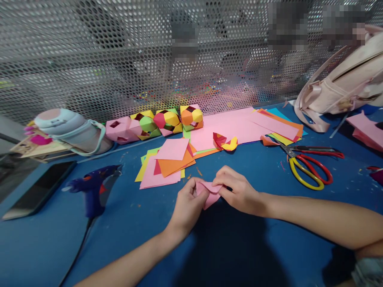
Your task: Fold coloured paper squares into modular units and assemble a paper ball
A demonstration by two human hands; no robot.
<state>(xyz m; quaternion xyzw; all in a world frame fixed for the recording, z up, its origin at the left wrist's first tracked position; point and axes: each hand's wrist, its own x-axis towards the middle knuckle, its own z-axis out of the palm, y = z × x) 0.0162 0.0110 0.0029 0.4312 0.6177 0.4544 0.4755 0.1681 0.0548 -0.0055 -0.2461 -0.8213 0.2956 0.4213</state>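
A small pink sheet of paper (pixel 209 198), partly folded over along its top, is held between both hands above the blue table. My left hand (pixel 189 203) pinches its left side, thumb on the front. On the right, my right hand (pixel 236 190) grips the folded edge between thumb and fingers. Just beyond the hands lie folded red and yellow paper pieces (pixel 229 144). To the left of them is a loose pile of pink, orange and yellow paper squares (pixel 175 149).
Folded paper balls (pixel 146 126) line the mesh panel (pixel 125 71). A blue glue gun (pixel 94 183), phone (pixel 42 187) and tumbler (pixel 72 129) stand left. Scissors (pixel 305 171), larger coloured sheets (pixel 221 123) and a pale pink bag (pixel 344 83) are right and behind.
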